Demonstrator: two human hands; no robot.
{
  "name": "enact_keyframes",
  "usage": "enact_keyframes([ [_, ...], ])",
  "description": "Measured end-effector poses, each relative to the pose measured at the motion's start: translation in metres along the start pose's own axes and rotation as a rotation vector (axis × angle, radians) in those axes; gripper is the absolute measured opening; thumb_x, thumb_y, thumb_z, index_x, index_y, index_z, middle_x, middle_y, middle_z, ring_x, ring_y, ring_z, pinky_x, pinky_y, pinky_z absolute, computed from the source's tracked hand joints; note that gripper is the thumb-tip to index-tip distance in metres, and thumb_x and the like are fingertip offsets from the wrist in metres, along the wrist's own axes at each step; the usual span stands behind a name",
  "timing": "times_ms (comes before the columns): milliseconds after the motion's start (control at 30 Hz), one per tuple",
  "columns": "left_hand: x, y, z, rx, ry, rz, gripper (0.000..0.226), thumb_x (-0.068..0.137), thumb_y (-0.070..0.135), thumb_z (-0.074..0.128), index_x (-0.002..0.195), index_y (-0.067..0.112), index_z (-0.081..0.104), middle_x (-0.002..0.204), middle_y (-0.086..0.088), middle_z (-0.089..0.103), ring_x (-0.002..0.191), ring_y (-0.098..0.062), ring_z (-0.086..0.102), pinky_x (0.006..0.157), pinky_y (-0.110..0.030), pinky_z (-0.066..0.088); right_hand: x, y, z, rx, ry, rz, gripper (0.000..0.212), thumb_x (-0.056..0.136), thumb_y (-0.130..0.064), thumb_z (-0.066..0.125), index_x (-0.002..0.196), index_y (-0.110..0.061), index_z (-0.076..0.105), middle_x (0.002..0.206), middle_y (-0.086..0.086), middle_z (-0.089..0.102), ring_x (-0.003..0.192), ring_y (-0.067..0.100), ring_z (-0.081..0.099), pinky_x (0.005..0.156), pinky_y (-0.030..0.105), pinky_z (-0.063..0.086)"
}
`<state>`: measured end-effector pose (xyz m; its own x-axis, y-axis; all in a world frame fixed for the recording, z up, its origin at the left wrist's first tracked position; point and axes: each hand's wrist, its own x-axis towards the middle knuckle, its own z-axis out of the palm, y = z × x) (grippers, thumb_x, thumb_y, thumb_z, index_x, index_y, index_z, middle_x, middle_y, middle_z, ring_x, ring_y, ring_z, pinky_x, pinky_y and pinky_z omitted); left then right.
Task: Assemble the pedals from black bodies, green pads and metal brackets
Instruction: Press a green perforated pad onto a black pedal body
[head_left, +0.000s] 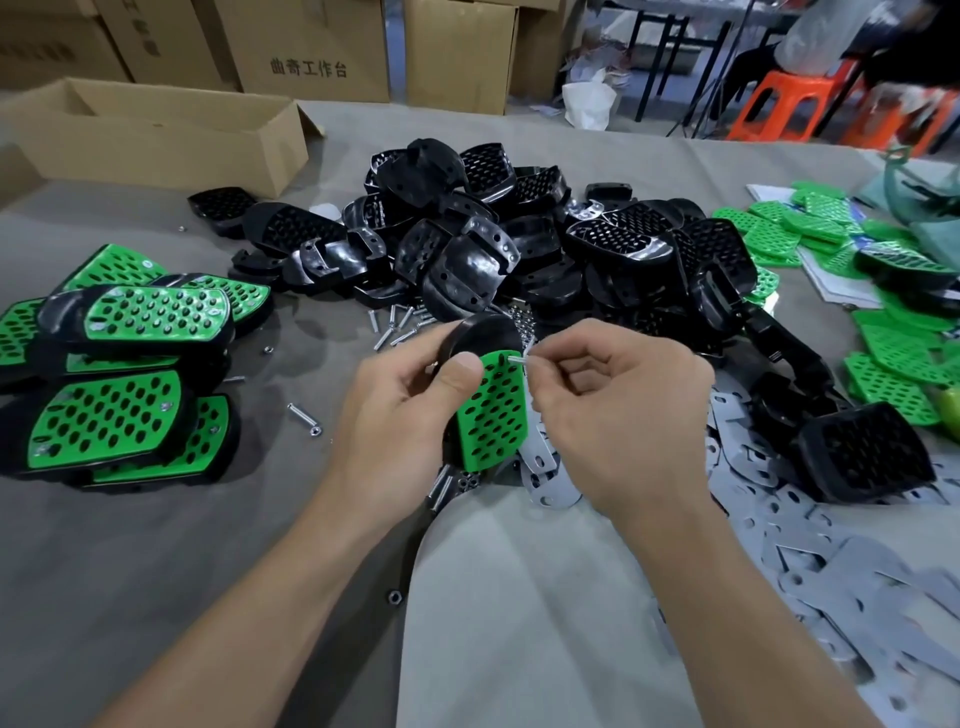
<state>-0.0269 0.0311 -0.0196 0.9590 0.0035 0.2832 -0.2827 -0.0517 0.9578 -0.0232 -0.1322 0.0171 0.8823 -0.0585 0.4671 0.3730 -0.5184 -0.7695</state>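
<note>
Fastening step, head view. The left hand (410, 410) grips a partly built pedal: a rounded black plastic body (485, 335) with a perforated green plastic pad (493, 415) seated on its face. The thumb is curled onto the pad's upper left corner, and the other fingers are hidden behind the body. The right hand (623, 410) pinches a small silver metal screw (519, 358); its fingers (550, 374) are closed on it at the pad's upper right corner. Whether the tip has entered a hole cannot be told.

Judged step: starting a corner screw through pad and body. To do it well, press the pad flush with the thumb so the holes line up, hold the screw square to the pad, and turn lightly until the thread catches. A tilted screw would probably bind or slip out.

Loose screws (395, 322) lie on the grey bench (208, 545) just beyond the left fingers. Flat grey metal brackets (779, 519) lie beneath and right of the right fingers. Finished pedals (130, 364) are stacked well left of the left fingers.
</note>
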Motion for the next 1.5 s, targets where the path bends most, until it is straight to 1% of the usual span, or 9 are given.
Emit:
enact_keyframes([
  [133,-0.005,0.0,0.002,0.106,0.025,0.086,0.02,0.098,0.039,0.06,0.11,0.032,0.074,0.093,-0.003,0.074,0.087,-0.024,0.067,0.078,-0.044,0.054,-0.004,-0.002,0.008,-0.024,-0.009,0.035,0.011,0.08,-0.017,0.076,0.072,-0.023,0.072,0.064,-0.016,0.069,0.054,0.005,0.067,0.053,0.026,0.056],
  [300,-0.008,0.003,0.003,0.198,0.027,0.11,0.027,0.099,0.033,0.062,0.122,0.027,0.073,0.091,0.007,0.074,0.085,-0.014,0.067,0.075,-0.03,0.051,0.002,-0.003,0.004,0.548,-0.1,0.462,0.018,0.083,0.004,0.07,0.07,-0.009,0.073,0.058,0.01,0.069,0.049,0.021,0.068,0.049,0.026,0.053],
  [467,-0.005,0.006,0.003,0.063,0.038,0.096,0.016,0.098,0.021,0.063,0.105,0.025,0.077,0.092,-0.008,0.074,0.082,-0.006,0.064,0.073,-0.022,0.051,0.001,-0.001,0.002,-0.084,-0.091,-0.082,0.008,0.081,-0.014,0.075,0.077,-0.02,0.072,0.065,-0.012,0.069,0.058,0.01,0.068,0.061,0.038,0.058],
  [633,-0.009,0.004,0.002,0.156,0.028,0.162,0.02,0.1,0.031,0.06,0.115,0.032,0.074,0.095,0.004,0.075,0.087,-0.012,0.069,0.074,-0.027,0.052,0.009,-0.002,-0.006,0.545,-0.157,0.401,0.019,0.078,0.01,0.071,0.07,-0.007,0.074,0.061,0.011,0.071,0.05,0.02,0.067,0.051,0.027,0.054],
  [800,-0.008,-0.002,0.003,0.277,0.083,0.177,0.022,0.099,0.031,0.06,0.114,0.043,0.07,0.095,0.007,0.075,0.086,-0.017,0.069,0.074,-0.04,0.056,-0.001,0.0,0.003,-0.085,-0.089,-0.021,0.011,0.08,-0.011,0.075,0.075,-0.02,0.074,0.064,-0.01,0.07,0.058,0.011,0.069,0.058,0.034,0.058],
  [967,-0.011,-0.004,0.004,0.384,0.138,0.183,0.033,0.093,0.037,0.059,0.121,0.054,0.065,0.096,0.011,0.076,0.082,-0.018,0.072,0.074,-0.041,0.059,0.007,-0.001,0.005,0.708,-0.173,0.653,0.023,0.083,0.007,0.068,0.066,-0.009,0.071,0.061,0.012,0.07,0.052,0.022,0.066,0.051,0.027,0.055],
  [1167,-0.013,-0.003,0.006,0.436,0.183,0.191,0.039,0.089,0.038,0.058,0.127,0.041,0.066,0.089,0.009,0.076,0.074,-0.014,0.07,0.071,-0.035,0.058,-0.003,0.004,0.015,-0.162,-0.09,0.035,0.019,0.086,-0.01,0.068,0.071,-0.018,0.062,0.055,-0.006,0.063,0.05,0.012,0.06,0.05,0.026,0.048],
  [1333,-0.02,0.003,0.007,0.681,0.246,0.358,0.043,0.092,0.035,0.062,0.134,0.03,0.068,0.077,0.005,0.074,0.067,-0.008,0.065,0.065,-0.016,0.05,0.009,0.0,0.01,1.002,-0.204,0.886,0.022,0.088,0.01,0.058,0.071,-0.003,0.064,0.056,0.01,0.062,0.042,0.012,0.057,0.041,0.018,0.045],
  [1500,-0.016,0.003,0.012,0.587,0.277,0.151,0.041,0.086,0.045,0.056,0.126,0.045,0.068,0.069,0.004,0.068,0.058,-0.012,0.06,0.06,-0.027,0.053,-0.002,0.011,0.018,-0.049,-0.048,-0.08,0.021,0.085,-0.003,0.067,0.07,-0.015,0.06,0.053,-0.005,0.058,0.045,0.013,0.055,0.045,0.024,0.042],
])
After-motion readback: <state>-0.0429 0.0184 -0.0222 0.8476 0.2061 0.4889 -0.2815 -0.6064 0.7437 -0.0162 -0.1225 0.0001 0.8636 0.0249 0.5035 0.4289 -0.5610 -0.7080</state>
